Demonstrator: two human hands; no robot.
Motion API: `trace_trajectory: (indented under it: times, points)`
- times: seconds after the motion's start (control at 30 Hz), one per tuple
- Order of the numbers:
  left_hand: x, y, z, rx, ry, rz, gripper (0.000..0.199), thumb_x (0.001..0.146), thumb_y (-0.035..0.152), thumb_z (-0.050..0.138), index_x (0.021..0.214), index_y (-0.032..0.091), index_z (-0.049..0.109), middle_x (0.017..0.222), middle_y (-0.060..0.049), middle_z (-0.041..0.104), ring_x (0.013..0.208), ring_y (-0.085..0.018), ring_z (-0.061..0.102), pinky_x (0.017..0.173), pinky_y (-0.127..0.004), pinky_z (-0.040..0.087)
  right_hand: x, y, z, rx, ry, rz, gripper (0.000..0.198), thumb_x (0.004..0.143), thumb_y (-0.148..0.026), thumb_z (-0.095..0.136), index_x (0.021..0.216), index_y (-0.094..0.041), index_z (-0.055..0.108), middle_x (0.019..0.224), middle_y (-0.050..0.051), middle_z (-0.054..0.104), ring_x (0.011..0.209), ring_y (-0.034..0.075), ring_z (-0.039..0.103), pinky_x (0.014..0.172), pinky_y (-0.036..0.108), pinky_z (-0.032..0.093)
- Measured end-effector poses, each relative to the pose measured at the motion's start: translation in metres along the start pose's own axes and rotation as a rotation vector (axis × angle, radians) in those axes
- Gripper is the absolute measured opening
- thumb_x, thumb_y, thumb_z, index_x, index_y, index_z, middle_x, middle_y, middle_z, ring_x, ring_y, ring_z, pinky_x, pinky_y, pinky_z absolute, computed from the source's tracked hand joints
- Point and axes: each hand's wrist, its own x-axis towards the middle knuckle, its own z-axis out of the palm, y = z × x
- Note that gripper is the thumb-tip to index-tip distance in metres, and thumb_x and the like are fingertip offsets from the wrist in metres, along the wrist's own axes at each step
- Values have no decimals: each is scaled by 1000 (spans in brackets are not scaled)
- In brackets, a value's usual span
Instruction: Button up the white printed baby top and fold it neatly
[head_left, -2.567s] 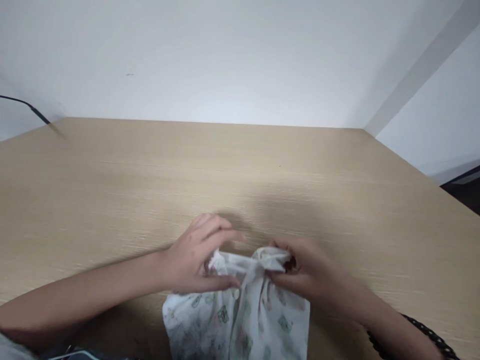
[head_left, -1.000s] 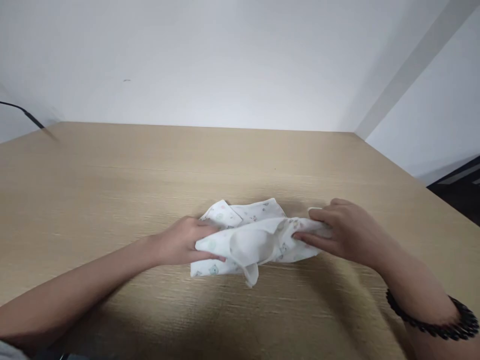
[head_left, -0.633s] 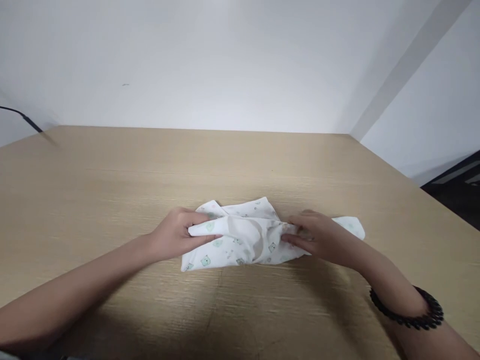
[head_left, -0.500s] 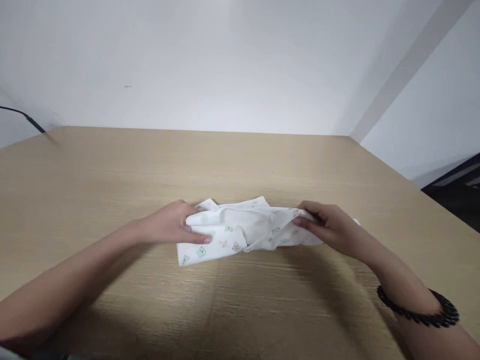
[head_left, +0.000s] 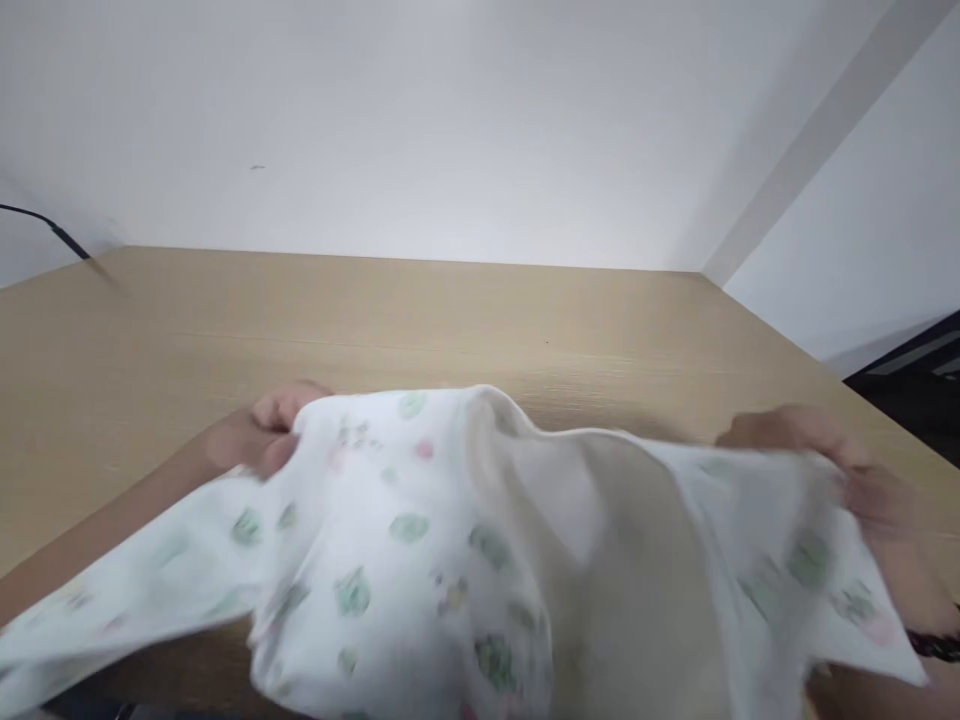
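A small white baby top (head_left: 405,530), printed with green and pink figures, hangs spread between my two hands. Its front lies partly open, showing the plain inner side. My left hand (head_left: 277,425) pinches the cloth at the left shoulder, and the long left sleeve (head_left: 172,560) trails down to the left edge. At the other shoulder my right hand (head_left: 825,450), smeared by motion, grips the cloth near the right sleeve (head_left: 810,570). Part of each hand is hidden by the fabric. The lower end of the top runs out of view at the bottom.
A light wooden table (head_left: 375,320) stretches under and behind the top to a white wall (head_left: 450,130). A black cable (head_left: 67,240) reaches the table's far left corner. Something dark (head_left: 915,375) stands beyond the right edge. A dark beaded bracelet (head_left: 934,645) is on my right wrist.
The top was a bunched, folded bundle low over the table; now it is shaken out and spread, nearer the camera. My hands have moved apart, left hand leftward and right hand rightward.
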Motion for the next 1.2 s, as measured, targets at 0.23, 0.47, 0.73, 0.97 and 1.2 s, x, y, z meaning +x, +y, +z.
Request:
trace_trajectory:
  times: [0.23,0.47,0.73,0.97,1.2]
  points:
    - [34,-18,-52,690,531,-352,48,70,59,73,98,21,62,69,0,61,59,-16,60,50,-24,44,57,11,24,-171,170,227,40,74,-59,67,82,-19,72,67,6,66,58,18,55,55,32,44]
    - [27,-46,-81,1065,473,-509,64,73,67,62,120,25,53,126,-10,63,111,-30,61,86,-37,48,62,77,26,-646,35,70,43,78,-53,61,99,-17,67,108,15,70,101,33,63,81,41,48]
    - [23,-51,-103,1312,497,-718,45,83,61,47,100,20,59,91,-10,71,93,-34,64,87,-45,41,71,99,39,-698,130,-51,17,83,-19,42,76,-19,58,81,13,67,79,27,61,73,39,45]
    - [46,-65,-29,1422,501,93,25,93,35,41,98,18,60,103,-12,66,101,-28,59,91,-42,42,64,28,108,-372,224,-233,11,90,-28,47,85,-20,54,86,9,65,83,22,58,75,35,45]
    - [113,-72,41,1129,193,30,13,93,24,43,92,21,55,75,-1,65,69,-18,61,60,-28,41,74,-34,163,-451,-274,-59,25,82,-34,59,70,-22,42,68,-1,57,62,15,50,55,27,30]
